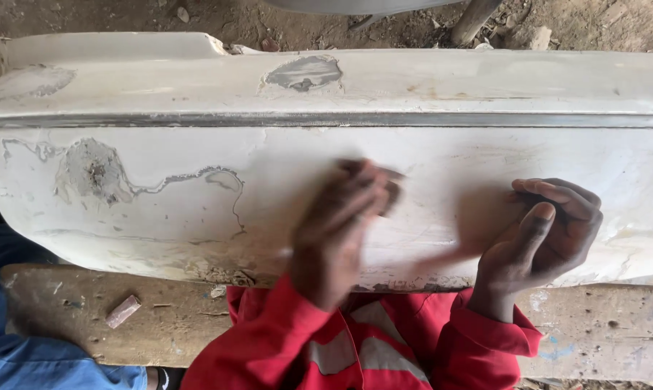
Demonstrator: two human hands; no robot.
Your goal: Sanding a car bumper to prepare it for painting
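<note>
L hand, blurred, presses a dark pad on white car panel, grip unclear; R hand rests there, fingers curled shut, empty.

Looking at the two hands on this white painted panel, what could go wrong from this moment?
1. The left hand is blurred mid-rub on the white panel, apparently with a dark pad; bare fingers may get scraped.
2. Grey patches show where the coating is already gone; rubbing one spot may thin it further.
3. The right hand only rests on the panel, so it may shift on the wooden plank.
</note>
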